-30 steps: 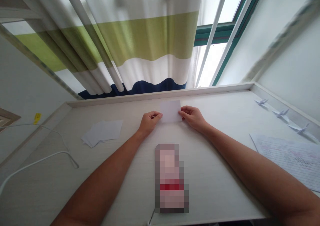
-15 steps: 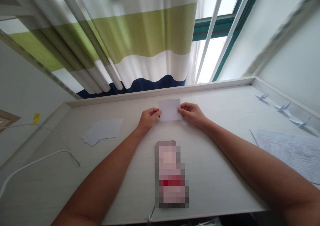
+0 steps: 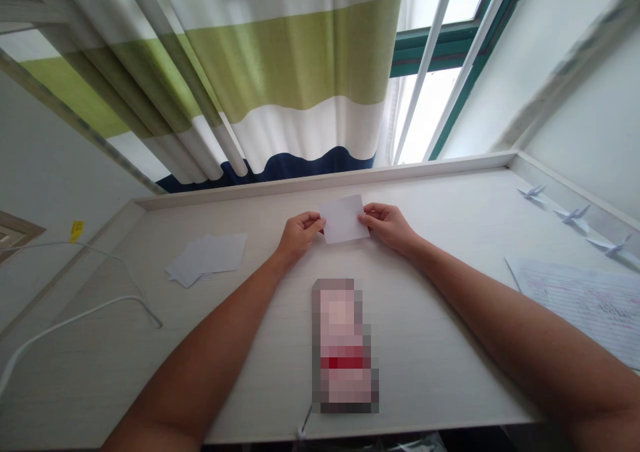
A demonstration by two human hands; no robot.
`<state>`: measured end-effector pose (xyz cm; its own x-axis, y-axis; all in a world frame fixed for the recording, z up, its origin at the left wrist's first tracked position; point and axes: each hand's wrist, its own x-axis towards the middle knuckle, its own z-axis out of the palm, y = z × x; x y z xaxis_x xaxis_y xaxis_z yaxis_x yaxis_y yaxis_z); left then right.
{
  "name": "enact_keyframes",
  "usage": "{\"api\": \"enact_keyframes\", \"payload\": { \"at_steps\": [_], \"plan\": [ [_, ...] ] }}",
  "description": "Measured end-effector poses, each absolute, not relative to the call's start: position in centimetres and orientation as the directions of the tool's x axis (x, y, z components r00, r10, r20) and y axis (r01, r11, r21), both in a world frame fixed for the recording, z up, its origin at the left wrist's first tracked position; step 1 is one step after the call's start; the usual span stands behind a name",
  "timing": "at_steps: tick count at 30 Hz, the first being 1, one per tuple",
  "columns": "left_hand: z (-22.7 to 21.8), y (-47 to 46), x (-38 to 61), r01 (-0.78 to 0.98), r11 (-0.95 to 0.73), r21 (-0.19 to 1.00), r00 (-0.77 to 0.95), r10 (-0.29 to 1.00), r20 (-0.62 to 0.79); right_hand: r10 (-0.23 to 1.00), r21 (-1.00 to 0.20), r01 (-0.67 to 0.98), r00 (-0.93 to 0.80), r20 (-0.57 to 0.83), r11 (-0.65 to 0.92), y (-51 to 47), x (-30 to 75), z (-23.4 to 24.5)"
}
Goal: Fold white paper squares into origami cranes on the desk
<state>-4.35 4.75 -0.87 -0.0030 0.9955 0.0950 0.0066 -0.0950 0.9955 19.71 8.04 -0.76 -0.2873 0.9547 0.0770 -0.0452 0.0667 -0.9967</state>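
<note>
A small blank sheet of white paper is stretched between my two hands, above the far middle of the pale desk. My left hand pinches its left edge between thumb and fingers. At the opposite edge, my right hand has the same kind of pinch. The sheet is slightly tilted, its right side higher. To the left of my left arm lies a loose, fanned pile of similar white paper sheets.
Several folded paper shapes line the right ledge. Near them lies a lined, written-on sheet. A pixelated, blurred-out object rests between my forearms. White cable loops at left. Behind the desk hangs a striped curtain.
The paper has turned slightly counterclockwise in my hands, its right side rising. Both pinches hold. The whole view has shifted a little, moving the scene slightly right.
</note>
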Motion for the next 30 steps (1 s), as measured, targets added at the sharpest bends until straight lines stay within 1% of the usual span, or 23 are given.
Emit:
{"api": "enact_keyframes", "payload": {
  "at_steps": [6,9,13,20,26,30],
  "plan": [
    [-1.1,4.6,-4.3,0.001,-0.088,0.996,0.056,0.995,0.088,0.958,-0.997,-0.075,-0.286,0.016,-0.006,8.0,19.9,-0.9],
    [-1.0,4.6,-4.4,-0.012,-0.089,0.996,0.055,0.994,0.090,0.949,-0.996,-0.091,-0.314,0.025,-0.004,8.0,19.9,-0.8],
    [-0.9,4.5,-4.5,-0.035,-0.050,0.998,0.063,0.997,0.052,0.936,-0.992,-0.127,-0.349,0.042,-0.003,8.0,19.9,-0.7],
    [-0.7,4.4,-4.4,-0.062,-0.062,0.996,0.055,0.996,0.065,0.943,-0.990,-0.137,-0.331,0.019,-0.028,7.8,20.0,-0.1],
    [-0.2,4.3,-4.6,-0.053,-0.111,0.992,0.067,0.991,0.114,0.949,-0.995,-0.081,-0.302,0.086,0.065,7.7,20.2,0.4],
    [0.1,4.0,-4.5,0.034,-0.140,0.990,0.046,0.989,0.138,0.948,-0.993,-0.079,-0.302,0.104,0.084,7.7,20.3,0.5]
  ]
}}
